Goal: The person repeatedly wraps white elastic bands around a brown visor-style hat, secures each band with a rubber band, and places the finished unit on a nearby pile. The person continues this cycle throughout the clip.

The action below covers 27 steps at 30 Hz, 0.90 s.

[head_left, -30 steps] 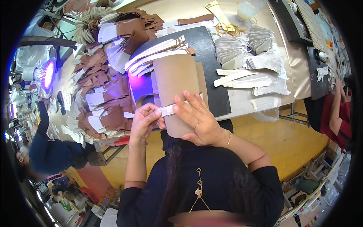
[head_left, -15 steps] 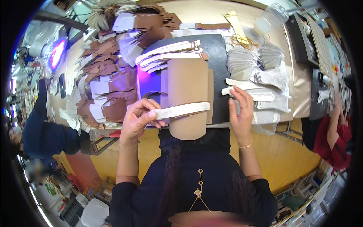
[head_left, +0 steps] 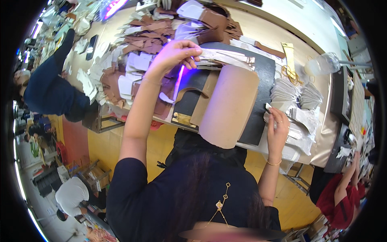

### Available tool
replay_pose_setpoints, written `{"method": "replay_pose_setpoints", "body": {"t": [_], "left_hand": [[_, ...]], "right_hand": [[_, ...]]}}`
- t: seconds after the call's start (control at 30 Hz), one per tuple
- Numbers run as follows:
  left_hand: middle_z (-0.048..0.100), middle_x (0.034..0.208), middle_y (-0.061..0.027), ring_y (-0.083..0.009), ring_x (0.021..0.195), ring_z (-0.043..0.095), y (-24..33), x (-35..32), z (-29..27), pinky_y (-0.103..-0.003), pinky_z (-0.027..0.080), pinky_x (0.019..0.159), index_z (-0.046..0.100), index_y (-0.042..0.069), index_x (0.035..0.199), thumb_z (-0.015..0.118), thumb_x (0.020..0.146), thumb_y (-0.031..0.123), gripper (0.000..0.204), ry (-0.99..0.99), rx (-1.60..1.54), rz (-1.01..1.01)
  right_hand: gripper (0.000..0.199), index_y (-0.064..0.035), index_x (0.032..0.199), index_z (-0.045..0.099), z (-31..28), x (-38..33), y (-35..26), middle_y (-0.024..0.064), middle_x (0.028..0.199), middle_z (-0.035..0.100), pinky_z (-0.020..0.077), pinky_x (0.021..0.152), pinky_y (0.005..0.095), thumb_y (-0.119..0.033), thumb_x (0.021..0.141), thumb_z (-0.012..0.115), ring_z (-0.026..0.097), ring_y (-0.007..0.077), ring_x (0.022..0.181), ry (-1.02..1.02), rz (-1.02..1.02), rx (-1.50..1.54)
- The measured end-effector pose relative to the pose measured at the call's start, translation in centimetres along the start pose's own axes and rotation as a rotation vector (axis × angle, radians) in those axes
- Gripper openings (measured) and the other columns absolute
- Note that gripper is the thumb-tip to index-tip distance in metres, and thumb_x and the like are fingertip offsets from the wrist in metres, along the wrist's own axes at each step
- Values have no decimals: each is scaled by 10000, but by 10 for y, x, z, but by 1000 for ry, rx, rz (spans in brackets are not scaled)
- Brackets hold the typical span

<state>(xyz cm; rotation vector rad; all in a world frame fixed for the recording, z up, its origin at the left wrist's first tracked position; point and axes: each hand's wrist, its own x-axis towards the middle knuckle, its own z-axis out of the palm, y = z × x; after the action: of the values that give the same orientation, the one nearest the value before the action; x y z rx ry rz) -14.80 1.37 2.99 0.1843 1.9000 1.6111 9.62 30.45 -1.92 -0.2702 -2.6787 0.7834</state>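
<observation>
Far on the board, my left hand (head_left: pixel 177 56) pinches the end of a white strip (head_left: pixel 213 54) at the pile of white-faced strips. My right hand (head_left: pixel 276 127) is closed at the fingertips on the tip of a white piece (head_left: pixel 268 106), beside the stacks on the right. Between the hands a tan half-round form (head_left: pixel 229 107) lies on a black board (head_left: pixel 264 68), its near end over the table edge and no strip across it. Left of it, a curved brown strip (head_left: pixel 191 90) rests over a flat tan piece.
Brown and white leather-like pieces (head_left: pixel 149 30) are heaped at the left. Fanned white pieces (head_left: pixel 284 92) lie at the right. A clear plastic bottle (head_left: pixel 322 64) and a yellow strip (head_left: pixel 288 54) are farther back. Other people (head_left: pixel 56 84) are at both sides.
My left hand has moved from the near part of the form to the far strip pile. The white strip has left the form. My right hand's fingertips have closed on a white piece. The view has turned.
</observation>
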Motion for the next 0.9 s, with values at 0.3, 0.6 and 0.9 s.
{"method": "replay_pose_setpoints", "body": {"t": [0.3, 0.6, 0.9], "left_hand": [[604, 593, -76, -134, 425, 558, -33, -84, -28, -294, 441, 442, 584, 15, 1001, 654, 847, 194, 247, 135, 963, -3], [634, 670, -109, -194, 586, 648, -83, -118, 3, -321, 494, 547, 605, 31, 1002, 647, 839, 124, 193, 463, 664, -37], [583, 800, -81, -127, 643, 616, 32, -142, 56, -209, 510, 543, 483, -21, 1183, 580, 875, -12, 323, 569, -3, 503]], "right_hand": [[181, -20, 1059, 609, -21, 14, 9, 102, 1065, 632, 428, 916, 305, -76, 970, 461, 586, 200, 1009, 260, 193, 380], [334, -43, 1223, 375, -40, 35, 12, 147, 1091, 550, 484, 868, 327, 34, 924, 504, 567, 185, 901, 616, 43, 675], [240, 82, 1126, 563, -69, 25, 2, 182, 1086, 627, 465, 911, 317, -2, 902, 580, 638, 221, 932, 664, 142, 801]]}}
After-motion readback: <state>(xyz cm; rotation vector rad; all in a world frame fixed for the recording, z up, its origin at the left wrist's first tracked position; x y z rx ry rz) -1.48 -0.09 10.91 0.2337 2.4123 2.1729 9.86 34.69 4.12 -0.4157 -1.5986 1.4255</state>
